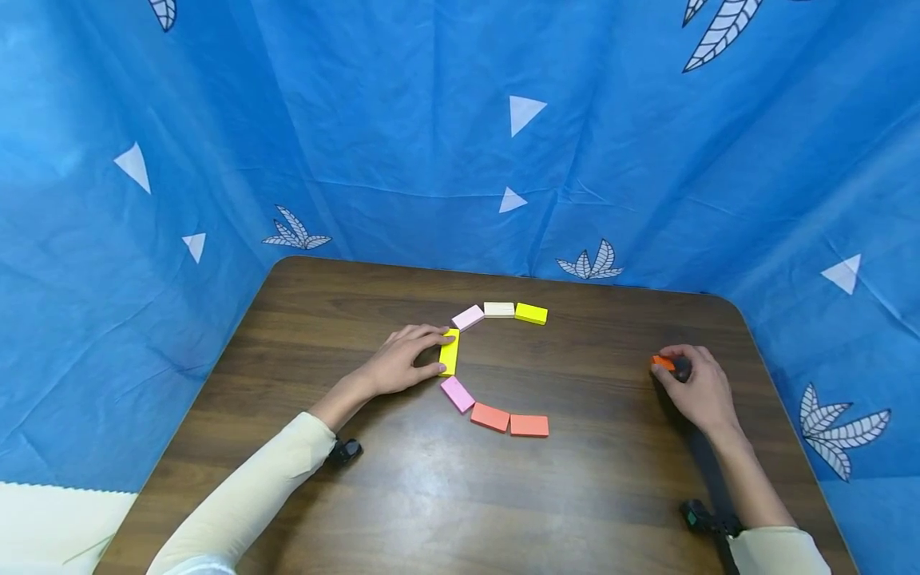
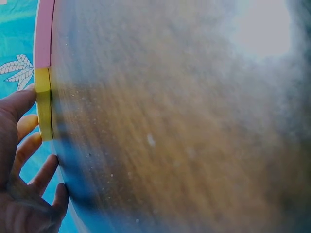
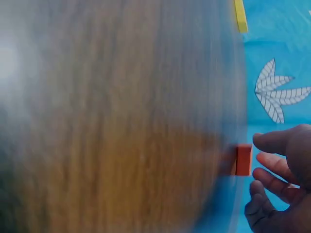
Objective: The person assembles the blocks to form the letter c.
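A C-shaped row of flat blocks lies on the wooden table. At its left bend is a yellow block, also seen in the left wrist view. My left hand pinches it by its two ends, thumb at the near end and fingertip at the far end. Toward the table's right side, my right hand holds a small orange block between thumb and fingers. In the right wrist view that orange block stands at the fingertips, partly hard to see.
Behind the yellow block run a pale pink block, a cream block and another yellow block. In front curve a pink block and two coral blocks. A blue curtain surrounds the table.
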Demonstrator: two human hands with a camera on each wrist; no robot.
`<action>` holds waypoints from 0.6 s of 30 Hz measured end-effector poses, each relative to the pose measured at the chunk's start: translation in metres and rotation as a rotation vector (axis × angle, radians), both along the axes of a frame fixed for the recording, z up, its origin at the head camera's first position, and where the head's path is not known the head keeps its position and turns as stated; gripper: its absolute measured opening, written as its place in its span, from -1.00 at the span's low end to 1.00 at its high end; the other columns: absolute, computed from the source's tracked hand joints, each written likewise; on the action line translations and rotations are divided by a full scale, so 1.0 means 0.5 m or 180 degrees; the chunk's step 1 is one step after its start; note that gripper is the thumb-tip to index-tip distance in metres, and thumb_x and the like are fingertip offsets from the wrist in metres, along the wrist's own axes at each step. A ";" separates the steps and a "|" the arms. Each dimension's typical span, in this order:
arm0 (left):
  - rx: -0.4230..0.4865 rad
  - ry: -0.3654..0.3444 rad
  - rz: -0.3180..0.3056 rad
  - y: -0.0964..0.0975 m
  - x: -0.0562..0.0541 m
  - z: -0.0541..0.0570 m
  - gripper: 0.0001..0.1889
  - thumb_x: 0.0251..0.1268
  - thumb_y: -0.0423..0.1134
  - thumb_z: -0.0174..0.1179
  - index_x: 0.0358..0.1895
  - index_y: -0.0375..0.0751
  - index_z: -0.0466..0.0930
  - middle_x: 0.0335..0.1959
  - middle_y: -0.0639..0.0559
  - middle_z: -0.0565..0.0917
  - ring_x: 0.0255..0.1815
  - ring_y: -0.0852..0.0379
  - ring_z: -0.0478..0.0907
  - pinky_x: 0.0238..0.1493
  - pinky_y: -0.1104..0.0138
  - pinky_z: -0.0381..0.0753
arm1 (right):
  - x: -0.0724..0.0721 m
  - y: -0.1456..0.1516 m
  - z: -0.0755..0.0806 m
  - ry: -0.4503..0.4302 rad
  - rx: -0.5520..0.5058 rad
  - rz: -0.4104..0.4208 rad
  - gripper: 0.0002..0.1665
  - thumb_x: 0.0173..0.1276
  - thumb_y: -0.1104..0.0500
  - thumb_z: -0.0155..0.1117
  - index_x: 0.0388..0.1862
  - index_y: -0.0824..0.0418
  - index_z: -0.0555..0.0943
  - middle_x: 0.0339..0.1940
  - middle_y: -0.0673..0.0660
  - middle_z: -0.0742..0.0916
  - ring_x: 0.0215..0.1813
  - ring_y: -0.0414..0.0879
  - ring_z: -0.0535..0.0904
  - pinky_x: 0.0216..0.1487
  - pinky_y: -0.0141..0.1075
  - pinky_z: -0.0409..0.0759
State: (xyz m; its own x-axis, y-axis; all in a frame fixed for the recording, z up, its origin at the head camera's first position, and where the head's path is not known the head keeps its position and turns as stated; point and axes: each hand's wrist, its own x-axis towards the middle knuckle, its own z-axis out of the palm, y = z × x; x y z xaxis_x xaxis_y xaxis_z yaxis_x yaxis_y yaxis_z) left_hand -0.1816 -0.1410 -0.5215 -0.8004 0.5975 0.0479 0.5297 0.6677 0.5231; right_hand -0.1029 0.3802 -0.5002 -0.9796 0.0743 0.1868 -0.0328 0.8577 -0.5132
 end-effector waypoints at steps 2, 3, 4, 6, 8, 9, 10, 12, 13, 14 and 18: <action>-0.0009 0.0008 -0.0009 -0.001 0.000 0.000 -0.42 0.55 0.07 0.32 0.55 0.09 0.53 0.63 0.10 0.46 0.61 -0.09 0.39 0.57 -0.24 0.32 | 0.000 0.006 -0.002 -0.0083 0.0047 -0.0050 -0.60 0.52 0.14 0.43 0.18 0.36 0.66 0.07 0.41 0.65 -0.17 0.13 0.58 -0.23 -0.23 0.39; -0.0010 0.0012 -0.0013 -0.001 -0.001 0.000 -0.42 0.55 0.07 0.32 0.55 0.08 0.53 0.63 0.10 0.46 0.61 -0.09 0.39 0.57 -0.23 0.32 | -0.001 0.008 -0.003 -0.0124 0.0049 -0.0063 -0.59 0.52 0.14 0.43 0.20 0.37 0.65 0.07 0.43 0.65 -0.16 0.15 0.58 -0.23 -0.22 0.39; -0.0014 0.0008 -0.0012 -0.002 0.000 0.001 -0.42 0.55 0.07 0.32 0.55 0.08 0.53 0.64 0.10 0.46 0.61 -0.09 0.39 0.57 -0.23 0.32 | -0.001 0.010 -0.005 -0.0168 0.0047 -0.0071 -0.57 0.52 0.14 0.42 0.21 0.38 0.63 0.06 0.43 0.65 -0.15 0.16 0.59 -0.22 -0.21 0.39; -0.0020 -0.0003 -0.0006 -0.002 0.000 0.002 -0.42 0.56 0.08 0.31 0.55 0.09 0.52 0.64 0.10 0.45 0.62 -0.09 0.38 0.57 -0.23 0.32 | -0.003 0.012 -0.008 -0.0251 0.0043 -0.0077 -0.55 0.53 0.13 0.41 0.24 0.37 0.62 0.06 0.45 0.66 -0.13 0.15 0.61 -0.22 -0.22 0.41; -0.0020 -0.0006 0.0001 -0.002 0.000 0.001 -0.42 0.56 0.08 0.31 0.55 0.09 0.53 0.64 0.10 0.46 0.62 -0.09 0.39 0.58 -0.23 0.32 | -0.005 0.015 -0.011 -0.0303 0.0029 -0.0082 -0.54 0.54 0.12 0.41 0.26 0.36 0.62 0.08 0.45 0.69 -0.12 0.14 0.63 -0.22 -0.22 0.42; -0.0020 -0.0007 0.0000 -0.002 0.000 0.001 -0.42 0.56 0.08 0.31 0.55 0.09 0.52 0.64 0.10 0.45 0.61 -0.09 0.39 0.58 -0.23 0.31 | -0.006 0.016 -0.011 -0.0318 0.0028 -0.0085 -0.54 0.54 0.11 0.41 0.27 0.35 0.62 0.08 0.45 0.69 -0.11 0.13 0.64 -0.22 -0.23 0.43; -0.0028 -0.0008 0.0001 -0.001 0.000 0.000 -0.42 0.56 0.08 0.31 0.56 0.09 0.52 0.64 0.11 0.45 0.62 -0.08 0.38 0.58 -0.22 0.31 | -0.007 0.017 -0.011 -0.0333 0.0029 -0.0089 -0.53 0.54 0.10 0.41 0.27 0.34 0.62 0.08 0.44 0.70 -0.11 0.11 0.64 -0.22 -0.24 0.43; -0.0039 -0.0007 0.0001 0.000 -0.001 -0.002 -0.42 0.56 0.09 0.31 0.56 0.10 0.52 0.64 0.12 0.45 0.61 -0.07 0.38 0.59 -0.22 0.31 | -0.008 0.019 -0.012 -0.0348 0.0026 -0.0094 -0.53 0.54 0.08 0.41 0.28 0.33 0.62 0.09 0.44 0.72 -0.11 0.11 0.65 -0.21 -0.24 0.43; -0.0047 -0.0004 0.0000 0.000 -0.001 -0.002 -0.42 0.56 0.08 0.31 0.56 0.10 0.52 0.64 0.12 0.44 0.61 -0.07 0.38 0.59 -0.21 0.31 | -0.008 0.020 -0.012 -0.0356 0.0022 -0.0098 -0.52 0.54 0.08 0.41 0.28 0.33 0.61 0.08 0.44 0.72 -0.10 0.11 0.65 -0.21 -0.23 0.43; -0.0051 -0.0006 -0.0001 0.001 -0.001 -0.002 -0.42 0.56 0.08 0.31 0.55 0.10 0.52 0.64 0.13 0.44 0.61 -0.06 0.38 0.59 -0.21 0.31 | -0.008 0.020 -0.012 -0.0361 0.0021 -0.0104 -0.51 0.54 0.07 0.41 0.29 0.34 0.61 0.08 0.44 0.72 -0.10 0.12 0.65 -0.20 -0.22 0.43; -0.0053 -0.0008 0.0011 0.000 0.001 0.000 -0.42 0.55 0.08 0.32 0.55 0.10 0.53 0.64 0.11 0.45 0.61 -0.08 0.38 0.59 -0.22 0.31 | -0.010 0.021 -0.012 -0.0358 0.0013 -0.0089 -0.48 0.54 0.07 0.42 0.30 0.36 0.62 0.05 0.45 0.71 -0.09 0.15 0.63 -0.18 -0.19 0.43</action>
